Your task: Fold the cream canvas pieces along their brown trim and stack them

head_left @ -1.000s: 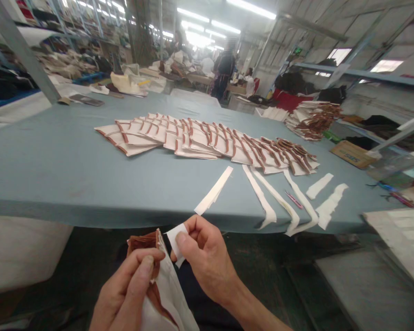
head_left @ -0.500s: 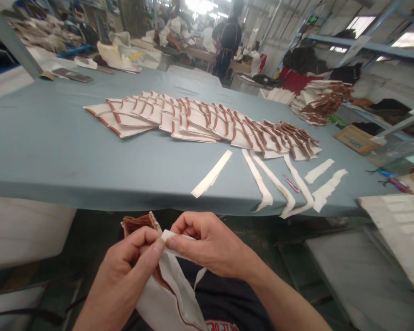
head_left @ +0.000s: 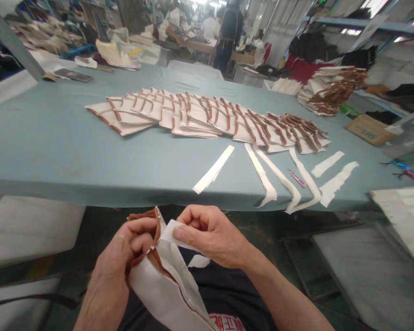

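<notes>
A white fabric piece with brown-edged seams point(head_left: 169, 289) lies over my lap, its brown upper end raised. My left hand point(head_left: 119, 255) is closed on that end, fingers curled behind the brown edge. Between the thumb and fingers of my right hand point(head_left: 210, 234) is a white strip point(head_left: 170, 232), its near end lying against the fabric piece by the seam. The strip's other end hangs below my right hand. My left fingertips are partly hidden by the fabric.
On the blue-grey table point(head_left: 89, 161) lies a long overlapping row of white, brown-edged pieces point(head_left: 200, 115). Several loose white strips point(head_left: 262, 177) and a small pink tool point(head_left: 297, 178) lie near the front edge. A stack point(head_left: 331, 89) and a cardboard box point(head_left: 370, 129) are at right. A person point(head_left: 229, 37) stands behind.
My left thumb has left the white strip, and the left fingers now grip the brown edge. My right hand has shifted slightly, and more of the strip's end shows.
</notes>
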